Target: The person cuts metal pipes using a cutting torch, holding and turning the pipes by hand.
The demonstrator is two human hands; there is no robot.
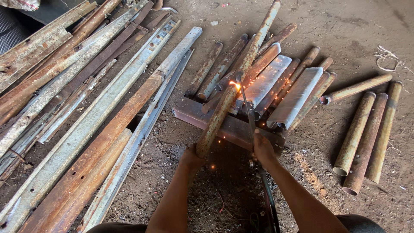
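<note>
Down on the dirt floor (345, 26), left hand (189, 157) clenched round a rusty, mottled pipe (233, 86), right hand (263, 149) grasping a cutting torch (246, 110), orange sparks at twelve o'clock.

Soft even daylight, faint shadows, perhaps slight wide-angle edge bending.

Long rusty pipe (235, 82): round, brown-orange with grey patches, lying diagonally across pile, near open end at 6 o'clock, far end toward 12–1 o'clock. Glowing orange spot with sparks midway along.

Cutting torch (246, 110): thin dark rod, tip touching pipe at glow, shaft running toward 5 o'clock, hose trailing to 6 o'clock.
</note>
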